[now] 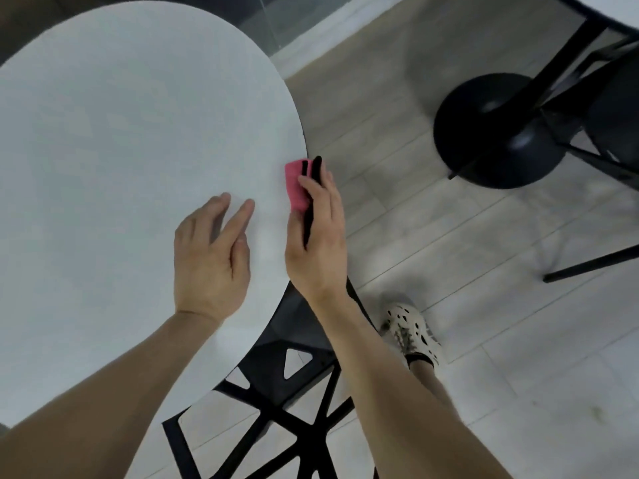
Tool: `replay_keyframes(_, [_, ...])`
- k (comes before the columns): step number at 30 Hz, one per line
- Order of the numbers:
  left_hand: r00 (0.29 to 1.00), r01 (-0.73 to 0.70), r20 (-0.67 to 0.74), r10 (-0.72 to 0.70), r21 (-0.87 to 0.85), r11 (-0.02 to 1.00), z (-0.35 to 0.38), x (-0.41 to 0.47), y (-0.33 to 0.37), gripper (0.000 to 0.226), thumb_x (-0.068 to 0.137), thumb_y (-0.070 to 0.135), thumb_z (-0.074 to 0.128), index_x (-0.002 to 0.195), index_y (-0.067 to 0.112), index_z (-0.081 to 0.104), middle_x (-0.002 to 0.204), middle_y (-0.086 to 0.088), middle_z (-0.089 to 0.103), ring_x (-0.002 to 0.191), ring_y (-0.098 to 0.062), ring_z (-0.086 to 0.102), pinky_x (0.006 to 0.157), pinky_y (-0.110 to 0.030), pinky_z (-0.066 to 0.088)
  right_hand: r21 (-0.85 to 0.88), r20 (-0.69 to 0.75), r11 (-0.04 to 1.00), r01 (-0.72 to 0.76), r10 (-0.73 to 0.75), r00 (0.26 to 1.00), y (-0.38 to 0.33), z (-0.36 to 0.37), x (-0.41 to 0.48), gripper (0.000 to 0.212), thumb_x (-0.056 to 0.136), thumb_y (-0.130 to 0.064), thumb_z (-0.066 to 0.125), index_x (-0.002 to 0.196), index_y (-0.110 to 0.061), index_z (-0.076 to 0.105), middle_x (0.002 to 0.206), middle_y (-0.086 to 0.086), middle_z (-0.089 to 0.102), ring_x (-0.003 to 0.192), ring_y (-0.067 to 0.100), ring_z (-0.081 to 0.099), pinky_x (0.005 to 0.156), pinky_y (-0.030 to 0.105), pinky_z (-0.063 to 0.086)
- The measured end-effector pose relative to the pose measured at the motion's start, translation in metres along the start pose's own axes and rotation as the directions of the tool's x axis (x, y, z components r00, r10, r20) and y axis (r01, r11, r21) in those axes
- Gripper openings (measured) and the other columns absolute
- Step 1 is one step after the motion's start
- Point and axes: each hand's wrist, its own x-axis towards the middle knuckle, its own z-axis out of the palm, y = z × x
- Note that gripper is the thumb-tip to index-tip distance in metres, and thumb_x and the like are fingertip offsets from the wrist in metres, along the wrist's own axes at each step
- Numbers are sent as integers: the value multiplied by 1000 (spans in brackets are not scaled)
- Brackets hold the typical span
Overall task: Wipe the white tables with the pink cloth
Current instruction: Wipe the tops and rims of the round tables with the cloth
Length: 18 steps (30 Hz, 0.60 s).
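Finding: the right hand [318, 243] gripped the pink cloth [295, 188], thumb on its near side and fingers laid over it. The cloth sat under the fingertips, pressed on the rim of the white table [138, 133]. A dark slender object [307, 223] lay along the fingers; what it was could not be told.

The left hand [211, 254] rested on the tabletop just beside the right hand, fingers spread and relaxed, holding nothing.

Progress, as judged: wiping was under way at this rim. The top showed no marks, so how much of it had been wiped could not be told. A second table [619, 8], far beyond the right hand, probably remained.

Orientation: the cloth was folded into an oblong. Its long axis ran with the fingers, pointing away from the wrist, roughly along the rim.
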Motion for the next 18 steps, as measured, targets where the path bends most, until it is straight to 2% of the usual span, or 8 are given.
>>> replay_keyframes(2, [1000,8,-5,-8,-4,1000,0,2,0,49,109,14,47,156,22,59,157,-13,52,146,-36,50,121,-52,36,-26,15,998,-52,52,999,0,-3,10,65,103,-10,50,166,-12,33,159,4,44,147,21,45,114,45,50])
replay_keyframes(4, [1000,14,-4,-14,-14,1000,0,2,1,49,109,14,47,156,23,59,157,-13,52,145,-36,50,121,-52,36,-80,44,991,-112,115,992,-1,-1,24,71,102,-20,45,170,-11,23,162,5,38,146,23,44,112,45,52])
replay_keyframes(6, [1000,10,-9,-10,-15,1000,-1,2,2,49,109,14,47,156,22,59,157,-13,52,145,-37,51,120,-54,37,-90,62,988,-129,135,989,-3,4,27,68,108,-25,37,171,-10,18,176,4,23,161,19,27,127,37,37])
replay_keyframes(8, [1000,10,-12,-10,-14,1000,-1,2,1,49,109,14,46,156,21,59,157,-14,52,145,-37,51,119,-54,37,-101,33,987,-126,130,991,-7,9,12,62,114,-27,33,173,-12,15,181,-1,11,165,8,14,129,21,22])
replay_keyframes(9, [1000,14,-11,-14,-14,1000,-2,2,2,49,109,15,45,156,21,59,158,-14,52,146,-37,51,119,-54,37,-102,13,986,-131,133,991,-10,10,-3,61,116,-26,33,173,-14,15,181,-3,8,165,6,12,129,20,22])
replay_keyframes(12, [1000,12,-2,-12,-16,1000,-2,2,3,49,110,15,44,156,21,59,159,-14,52,147,-37,50,120,-55,37,-104,11,988,-114,115,993,-16,11,-60,59,118,-20,36,173,-15,14,182,-7,3,167,12,11,129,39,35])
replay_keyframes(14, [1000,13,7,-13,-16,1000,-3,2,3,48,111,16,43,156,20,58,160,-14,51,148,-36,49,120,-56,37,-116,41,989,-94,100,994,-16,10,-84,61,118,-18,39,173,-15,14,182,-7,1,167,17,10,124,50,42])
replay_keyframes(18, [1000,21,18,-21,-3,1000,-3,2,3,49,110,16,43,157,21,57,160,-14,50,149,-36,48,121,-56,36,-117,80,992,-42,51,995,-13,5,-51,58,118,-17,37,173,-14,17,182,-3,2,168,19,6,127,50,37])
